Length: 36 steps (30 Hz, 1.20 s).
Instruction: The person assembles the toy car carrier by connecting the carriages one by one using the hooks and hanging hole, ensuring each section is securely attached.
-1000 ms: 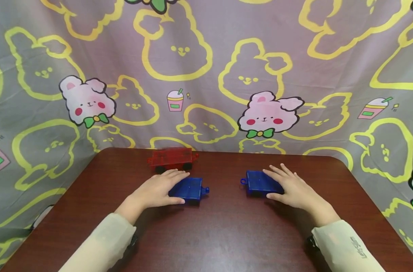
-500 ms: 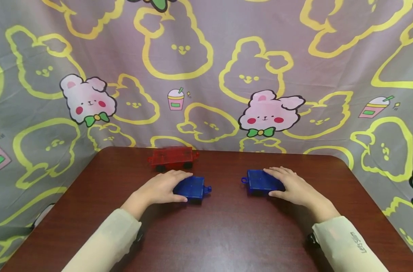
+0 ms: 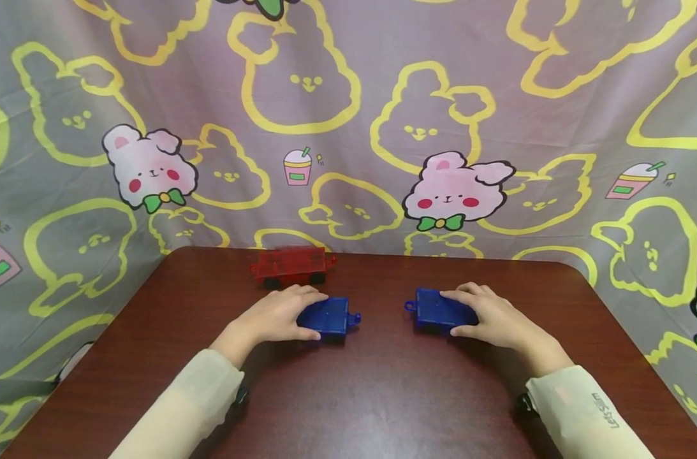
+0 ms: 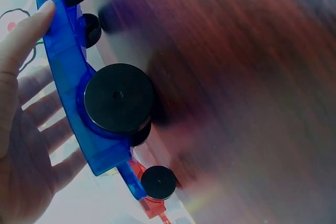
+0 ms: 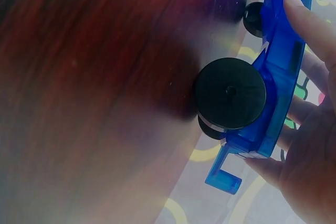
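Two see-through blue toy car bases with black wheels stand on the table, apart from each other. My left hand (image 3: 276,313) grips the left blue car base (image 3: 325,317), thumb on the near side and fingers over the far side. A small hitch knob (image 3: 354,319) sticks out from its right end. The right blue car base (image 3: 434,308) is held the same way by my right hand (image 3: 497,319), and its ring hitch (image 3: 409,306) faces the knob. Large black wheels show close up in the left wrist view (image 4: 119,98) and the right wrist view (image 5: 230,93).
A see-through red car base (image 3: 291,264) with black wheels stands at the table's back edge, behind my left hand. The dark brown table (image 3: 371,395) ends against a grey curtain (image 3: 348,146) printed with rabbits.
My left hand has slid its blue car base a little to the right. My right hand's spread fingers have closed in on the other blue car base, which has barely shifted.
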### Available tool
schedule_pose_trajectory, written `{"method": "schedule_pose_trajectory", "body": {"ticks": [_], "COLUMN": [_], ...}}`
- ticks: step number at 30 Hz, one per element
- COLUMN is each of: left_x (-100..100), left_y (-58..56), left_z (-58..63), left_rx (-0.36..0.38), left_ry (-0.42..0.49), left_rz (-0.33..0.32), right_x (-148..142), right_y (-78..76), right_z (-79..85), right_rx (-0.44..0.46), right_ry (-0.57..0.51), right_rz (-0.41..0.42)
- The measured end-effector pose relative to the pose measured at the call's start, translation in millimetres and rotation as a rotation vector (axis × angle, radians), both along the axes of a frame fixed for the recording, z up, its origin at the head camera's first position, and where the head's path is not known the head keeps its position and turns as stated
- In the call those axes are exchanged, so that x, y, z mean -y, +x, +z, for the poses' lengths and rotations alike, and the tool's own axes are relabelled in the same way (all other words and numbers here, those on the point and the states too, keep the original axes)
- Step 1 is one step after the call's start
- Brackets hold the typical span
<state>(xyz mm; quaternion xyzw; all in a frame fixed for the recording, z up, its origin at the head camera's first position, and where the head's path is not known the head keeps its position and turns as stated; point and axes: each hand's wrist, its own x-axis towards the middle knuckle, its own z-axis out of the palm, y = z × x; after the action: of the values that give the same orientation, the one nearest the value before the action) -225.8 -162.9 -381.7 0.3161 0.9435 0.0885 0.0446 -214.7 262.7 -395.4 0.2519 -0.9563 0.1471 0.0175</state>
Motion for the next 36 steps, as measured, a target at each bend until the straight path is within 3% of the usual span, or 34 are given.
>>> {"method": "schedule_pose_trajectory", "body": {"ticks": [17,36], "left_x": [-7.9,-25.7], "left_y": [2.1,1.6], "left_z": [2.8,7.1], "left_rx": [0.030,-0.024], "left_ry": [0.021,0.031], "left_rz": [-0.006,-0.043], "right_x": [6.3,16.9], "right_y": [7.2,14.9], "right_z": [1.6,7.0], "right_rx": [0.010,0.011], "right_ry": [-0.025,-0.050], "right_rz": [0.006,0.012]}}
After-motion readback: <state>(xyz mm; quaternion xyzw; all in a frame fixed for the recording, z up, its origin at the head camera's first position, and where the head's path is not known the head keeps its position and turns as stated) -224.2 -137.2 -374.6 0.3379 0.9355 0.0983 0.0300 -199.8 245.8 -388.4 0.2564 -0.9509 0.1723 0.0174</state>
